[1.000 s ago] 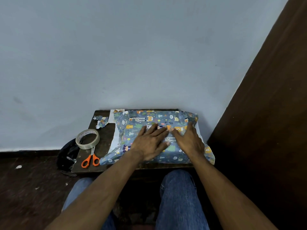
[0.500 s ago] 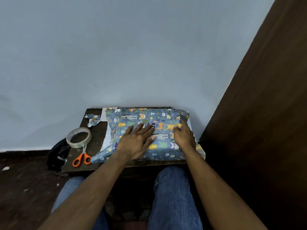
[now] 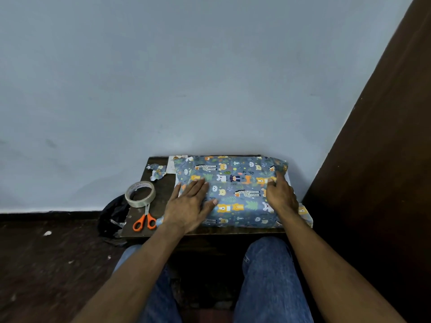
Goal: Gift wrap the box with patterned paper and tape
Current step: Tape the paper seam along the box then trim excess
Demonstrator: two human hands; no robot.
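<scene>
With the box lying flat on a small dark table and already covered on top by the patterned paper, both hands rest on it, prob. to keep the overlap down until tape goes on. Left hand lies palm-down, fingers spread, on the box's left part; it grips nothing. Right hand presses flat at the box's right end, fingers together, thumb toward centre; a pinch cannot be confirmed. Loose paper sticks out past both box ends, so end folds look undone.

Materials: paper is thin, blue, printed w/ cartoon animals, white underside, slightly creased. Tape roll, a clear glossy ring, sits left of the box. Scissors, orange loop handles, lie just below the roll. A torn paper scrap lies at the box's far-left corner.
</scene>
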